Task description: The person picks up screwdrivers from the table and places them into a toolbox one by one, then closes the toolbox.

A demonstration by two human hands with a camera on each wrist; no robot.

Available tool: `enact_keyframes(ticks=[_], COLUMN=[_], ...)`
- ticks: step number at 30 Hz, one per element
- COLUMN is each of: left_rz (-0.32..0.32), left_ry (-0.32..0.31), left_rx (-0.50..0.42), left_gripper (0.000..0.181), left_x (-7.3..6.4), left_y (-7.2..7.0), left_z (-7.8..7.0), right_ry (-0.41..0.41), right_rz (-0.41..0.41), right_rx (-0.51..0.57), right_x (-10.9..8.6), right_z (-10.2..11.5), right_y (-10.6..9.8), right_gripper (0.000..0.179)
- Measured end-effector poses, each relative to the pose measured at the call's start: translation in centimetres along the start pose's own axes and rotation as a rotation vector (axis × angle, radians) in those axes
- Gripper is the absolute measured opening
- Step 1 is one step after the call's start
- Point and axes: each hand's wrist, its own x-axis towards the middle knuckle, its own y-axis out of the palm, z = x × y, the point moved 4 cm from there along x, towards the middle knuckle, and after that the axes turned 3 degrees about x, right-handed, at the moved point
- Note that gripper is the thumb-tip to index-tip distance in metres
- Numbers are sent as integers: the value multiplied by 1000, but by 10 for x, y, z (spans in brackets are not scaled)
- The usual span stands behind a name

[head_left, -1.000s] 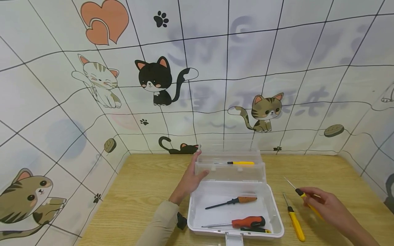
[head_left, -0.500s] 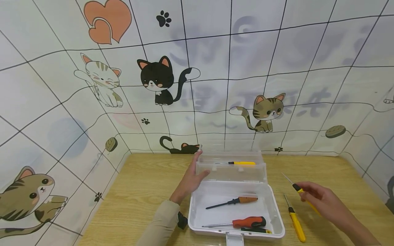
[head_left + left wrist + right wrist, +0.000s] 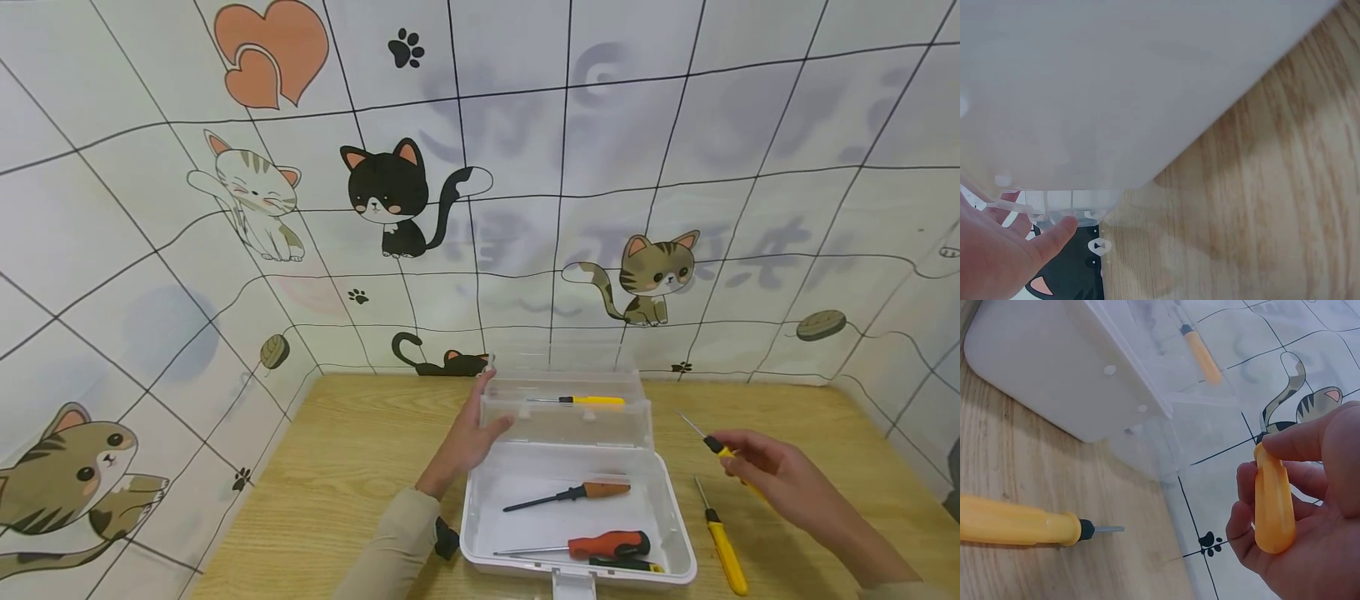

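A white plastic toolbox [image 3: 678,521] stands on the table with its clear lid [image 3: 562,427] tipped back. My left hand [image 3: 467,437] grips the lid's left side, thumb on the inner face and fingers behind the edge. Right of the box, my right hand [image 3: 780,475] pinches a yellow-handled screwdriver [image 3: 1274,503], its thin shaft angled up and left. Inside the box lie a screwdriver with a brown handle [image 3: 606,490], a red-and-black screwdriver [image 3: 603,545] and a dark tool with a yellow end [image 3: 626,564]. Another yellow screwdriver [image 3: 598,401] rests in the lid area.
A further yellow screwdriver [image 3: 725,552] lies on the wooden table [image 3: 360,450] between the box and my right hand. A small black object [image 3: 446,539] shows beside my left sleeve. The cat-patterned wall [image 3: 525,317] rises close behind the lid.
My right hand has moved left and slightly upward with the yellow screwdriver, closer to the box. The left hand keeps its grip on the lid, and the head view has shifted slightly.
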Motion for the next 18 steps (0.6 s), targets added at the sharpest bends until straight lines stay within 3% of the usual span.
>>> enact_keyframes(ticks=[6, 11, 17, 18], left_rz=[-4, -6, 20, 20], left_ry=[-1, -8, -17, -13], left_rx=[5, 7, -2, 2], left_gripper=[73, 75, 72, 73], left_x=[1, 1, -10, -10], left_y=[0, 1, -7, -7], left_z=[1, -1, -32, -30], right_ry=[-60, -63, -74, -77], right_rz=[-10, -13, -4, -2], right_rx=[-2, -25, -31, -29], right_x=[6, 10, 17, 18], right_z=[11, 17, 22, 23], right_y=[-3, -4, -2, -2], right_gripper=[32, 33, 33, 33])
